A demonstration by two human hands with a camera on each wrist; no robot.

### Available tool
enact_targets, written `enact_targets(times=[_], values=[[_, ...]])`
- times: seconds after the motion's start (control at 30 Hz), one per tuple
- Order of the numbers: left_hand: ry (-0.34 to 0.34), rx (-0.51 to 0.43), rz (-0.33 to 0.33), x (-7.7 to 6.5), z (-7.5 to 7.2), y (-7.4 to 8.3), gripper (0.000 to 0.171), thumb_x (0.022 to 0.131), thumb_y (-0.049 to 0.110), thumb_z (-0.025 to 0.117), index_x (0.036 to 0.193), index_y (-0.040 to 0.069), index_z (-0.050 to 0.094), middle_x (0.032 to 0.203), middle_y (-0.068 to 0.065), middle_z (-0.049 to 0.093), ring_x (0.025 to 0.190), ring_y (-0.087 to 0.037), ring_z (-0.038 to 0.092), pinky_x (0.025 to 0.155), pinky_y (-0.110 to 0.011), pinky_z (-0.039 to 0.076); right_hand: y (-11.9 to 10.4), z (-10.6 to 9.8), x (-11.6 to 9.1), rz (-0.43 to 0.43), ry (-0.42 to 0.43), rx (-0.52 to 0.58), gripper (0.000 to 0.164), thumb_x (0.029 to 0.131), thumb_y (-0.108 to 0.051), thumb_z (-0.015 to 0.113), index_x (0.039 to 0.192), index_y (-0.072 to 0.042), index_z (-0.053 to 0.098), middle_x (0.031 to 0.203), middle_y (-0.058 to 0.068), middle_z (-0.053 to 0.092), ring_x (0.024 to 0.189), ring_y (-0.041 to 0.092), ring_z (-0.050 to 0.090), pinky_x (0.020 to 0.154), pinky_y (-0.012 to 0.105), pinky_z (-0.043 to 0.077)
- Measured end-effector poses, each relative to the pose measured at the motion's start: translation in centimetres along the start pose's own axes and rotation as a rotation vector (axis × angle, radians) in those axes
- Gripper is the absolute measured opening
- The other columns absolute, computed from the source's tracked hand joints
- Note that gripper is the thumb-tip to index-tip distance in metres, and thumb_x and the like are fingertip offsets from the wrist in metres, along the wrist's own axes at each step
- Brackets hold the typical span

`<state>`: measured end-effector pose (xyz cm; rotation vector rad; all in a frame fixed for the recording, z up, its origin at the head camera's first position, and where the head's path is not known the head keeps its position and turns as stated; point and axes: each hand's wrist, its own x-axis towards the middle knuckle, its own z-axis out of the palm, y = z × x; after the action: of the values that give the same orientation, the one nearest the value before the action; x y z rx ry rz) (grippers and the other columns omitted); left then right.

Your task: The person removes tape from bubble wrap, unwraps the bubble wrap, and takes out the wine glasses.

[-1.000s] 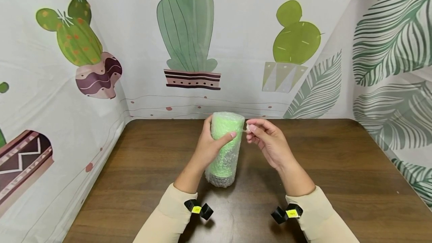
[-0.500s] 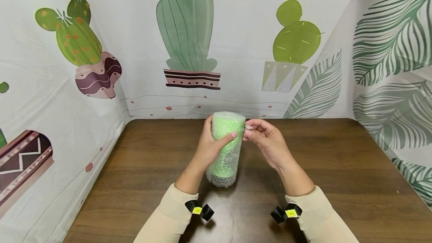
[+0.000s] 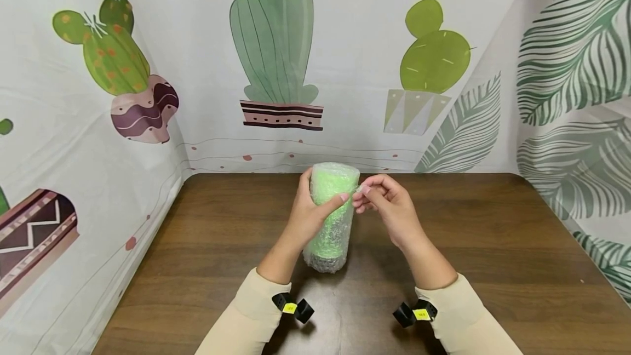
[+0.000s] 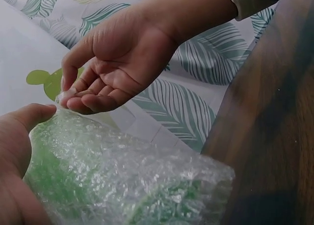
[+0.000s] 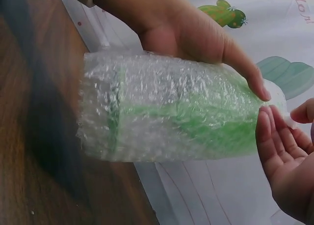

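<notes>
A green cylinder wrapped in bubble wrap [image 3: 331,229] leans slightly over the middle of the table. My left hand [image 3: 307,210] grips its upper left side, thumb across the front and the other fingers hidden behind. At the upper right edge of the bundle, my right hand [image 3: 391,204] pinches a small clear piece, like a tape end [image 4: 61,96], between thumb and index finger. In the right wrist view, the right fingertips [image 5: 265,116] come right up to the left thumb at one end of the wrap [image 5: 147,107].
The brown wooden table [image 3: 212,267] runs back to a white cloth backdrop [image 3: 355,70] printed with cacti and leaves. Each beige sleeve [image 3: 256,305] carries a black wrist device [image 3: 290,307] with a yellow label.
My right hand has moved slightly left, its fingertips now closer to the bundle, where a short clear strip stretched across a gap before. The bundle has shifted a little right in the left hand.
</notes>
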<state>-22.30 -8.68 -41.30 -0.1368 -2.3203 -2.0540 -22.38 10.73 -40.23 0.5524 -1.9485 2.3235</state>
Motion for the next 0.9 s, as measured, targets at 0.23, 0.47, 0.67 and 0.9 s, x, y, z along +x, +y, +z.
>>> enact_targets(times=[0.23,0.47,0.67,0.9], values=[[0.056,0.055,0.015,0.04,0.01,0.02,0.101,0.076,0.047,0.085,0.155,0.034,0.024,0.145,-0.004,0.045,0.121,-0.028,0.056,0.093,-0.046,0.055,-0.03,0.06,0.06,-0.01,0.043,-0.058,0.017,0.1,-0.007,0.061,0.106,0.009,0.06,0.076,-0.003,0.062,0.066,0.008,0.058,0.062,0.023,0.055],[0.071,0.079,0.03,0.02,0.02,-0.27,0.101,0.075,0.046,0.086,0.155,0.033,0.025,0.145,-0.005,0.044,0.123,-0.028,0.054,0.094,-0.047,0.054,-0.12,0.23,-0.06,0.005,-0.03,0.002,0.021,0.096,0.001,0.063,0.113,0.009,0.054,0.085,0.002,0.07,0.076,0.014,0.071,0.069,0.031,0.063],[0.069,0.092,0.027,0.12,0.05,-0.54,0.105,0.074,0.048,0.086,0.157,0.03,0.023,0.147,-0.006,0.043,0.123,-0.029,0.054,0.093,-0.047,0.054,0.19,0.31,-0.05,-0.017,-0.03,-0.029,0.025,0.097,0.0,0.062,0.114,0.016,0.052,0.084,0.003,0.069,0.076,0.013,0.07,0.069,0.03,0.062],[0.072,0.106,0.026,0.12,0.17,-0.5,0.105,0.074,0.05,0.086,0.156,0.032,0.022,0.148,-0.005,0.042,0.124,-0.029,0.053,0.095,-0.049,0.053,0.24,0.58,-0.07,-0.024,0.042,-0.097,0.026,0.099,-0.004,0.063,0.118,0.013,0.062,0.09,0.0,0.067,0.078,0.009,0.063,0.072,0.025,0.06]])
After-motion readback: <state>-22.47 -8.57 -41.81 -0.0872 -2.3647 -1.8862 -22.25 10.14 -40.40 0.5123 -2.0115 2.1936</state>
